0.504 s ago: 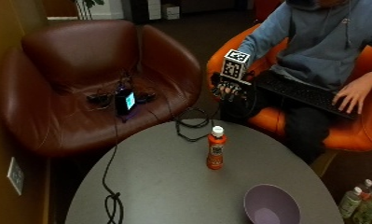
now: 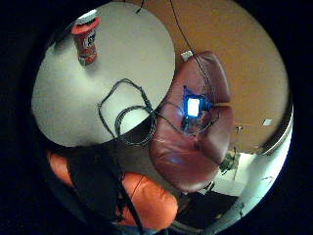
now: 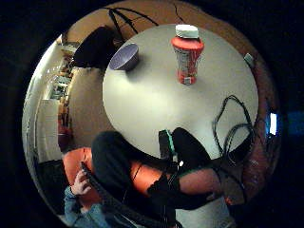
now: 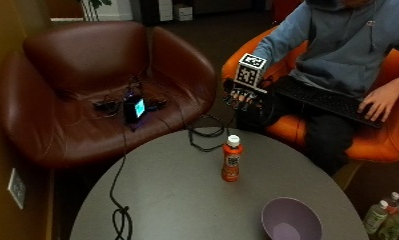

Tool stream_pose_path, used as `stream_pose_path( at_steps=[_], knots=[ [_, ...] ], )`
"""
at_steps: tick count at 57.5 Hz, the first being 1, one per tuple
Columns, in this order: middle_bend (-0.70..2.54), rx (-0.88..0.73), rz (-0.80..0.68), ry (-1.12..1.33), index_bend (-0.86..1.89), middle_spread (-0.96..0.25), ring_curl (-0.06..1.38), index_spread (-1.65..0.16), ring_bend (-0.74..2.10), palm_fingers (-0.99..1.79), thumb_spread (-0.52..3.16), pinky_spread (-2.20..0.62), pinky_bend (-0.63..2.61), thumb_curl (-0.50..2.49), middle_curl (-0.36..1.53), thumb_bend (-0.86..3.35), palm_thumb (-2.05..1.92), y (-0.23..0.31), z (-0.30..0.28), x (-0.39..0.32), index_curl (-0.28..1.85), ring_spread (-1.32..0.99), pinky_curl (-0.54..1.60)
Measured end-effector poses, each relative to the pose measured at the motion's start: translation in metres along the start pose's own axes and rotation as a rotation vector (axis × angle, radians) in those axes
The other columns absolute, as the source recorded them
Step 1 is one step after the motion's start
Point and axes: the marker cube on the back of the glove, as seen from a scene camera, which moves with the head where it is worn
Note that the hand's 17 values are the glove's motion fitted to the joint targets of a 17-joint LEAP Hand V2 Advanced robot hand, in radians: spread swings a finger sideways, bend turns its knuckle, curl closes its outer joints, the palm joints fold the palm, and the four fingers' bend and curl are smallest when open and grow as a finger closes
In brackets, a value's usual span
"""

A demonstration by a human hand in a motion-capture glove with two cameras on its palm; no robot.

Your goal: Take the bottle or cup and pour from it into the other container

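Observation:
An orange bottle (image 4: pixel 231 160) with a white cap stands upright near the middle of the round grey table (image 4: pixel 179 200). A purple bowl (image 4: pixel 291 220) sits at the table's near right edge and looks empty. My gloved right hand (image 4: pixel 242 97) hangs in the air past the table's far edge, above and behind the bottle, with its fingers relaxed, pointing down and holding nothing. In the thumb side palm view the bottle (image 3: pixel 186 54) and the bowl (image 3: pixel 124 57) stand apart on the table (image 3: pixel 152 104). The little finger side palm view shows the bottle (image 2: pixel 85 39) at the table's edge.
A black cable loop (image 4: pixel 205 132) lies over the table's far edge, and another cable (image 4: pixel 119 215) crosses its left side. A brown leather armchair (image 4: pixel 86 75) holds a lit device (image 4: pixel 134 107). The person sits in an orange chair (image 4: pixel 379 135). Bottles (image 4: pixel 385 215) stand on the floor.
My gloved hand has sunk slightly and still holds nothing. The bottle and the bowl have not moved.

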Motion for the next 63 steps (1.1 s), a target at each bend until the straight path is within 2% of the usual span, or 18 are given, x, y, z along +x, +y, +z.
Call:
stream_pose_path(
  at_steps=[29,45,63],
  knots=[
    [0.18,0.025,-0.016,-0.116,0.16,-0.05,0.22,-0.38,0.25,0.11,1.06,0.22,0.37,0.33,0.27,-0.02,0.55,-0.024,0.01,0.019,0.28,-0.03,0.31],
    [0.18,0.064,-0.068,-0.259,0.17,-0.05,0.25,-0.37,0.25,0.12,1.05,0.22,0.35,0.35,0.28,-0.02,0.6,-0.04,0.023,0.036,0.29,-0.04,0.32],
    [0.18,0.008,-0.12,-0.46,0.17,-0.11,0.26,-0.37,0.25,0.13,1.02,0.22,0.34,0.38,0.29,-0.02,0.65,-0.061,0.037,0.045,0.3,-0.07,0.33]
  ],
)
